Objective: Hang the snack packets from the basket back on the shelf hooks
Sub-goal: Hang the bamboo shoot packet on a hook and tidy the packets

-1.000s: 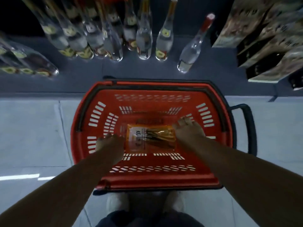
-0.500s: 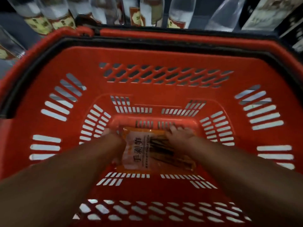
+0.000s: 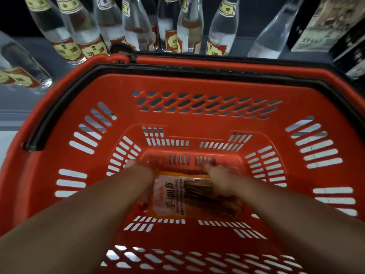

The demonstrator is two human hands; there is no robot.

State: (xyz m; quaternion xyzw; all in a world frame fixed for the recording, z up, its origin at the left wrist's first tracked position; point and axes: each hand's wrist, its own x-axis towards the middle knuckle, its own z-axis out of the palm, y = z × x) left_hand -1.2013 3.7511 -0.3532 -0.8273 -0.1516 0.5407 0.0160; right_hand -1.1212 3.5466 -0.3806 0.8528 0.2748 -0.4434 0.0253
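An orange snack packet (image 3: 173, 196) with a clear window and dark print lies at the bottom of the red shopping basket (image 3: 207, 115). My right hand (image 3: 219, 179) lies on the packet's far right part, its fingers curled over the far edge. My left hand (image 3: 136, 171) is down at the packet's left edge. Its fingers are hidden behind my own wrist and forearm, so I cannot see how they hold. No shelf hooks are in view.
The basket has a black handle (image 3: 59, 107) folded along its rim. Several clear glass bottles (image 3: 138, 26) with red and yellow labels stand on the low shelf just beyond it. Dark boxes (image 3: 324, 26) stand at the far right. Pale floor shows at the left.
The view has dropped much closer into the basket. Both hands have closed in on the packet, the right one moving from its right end onto its far edge.
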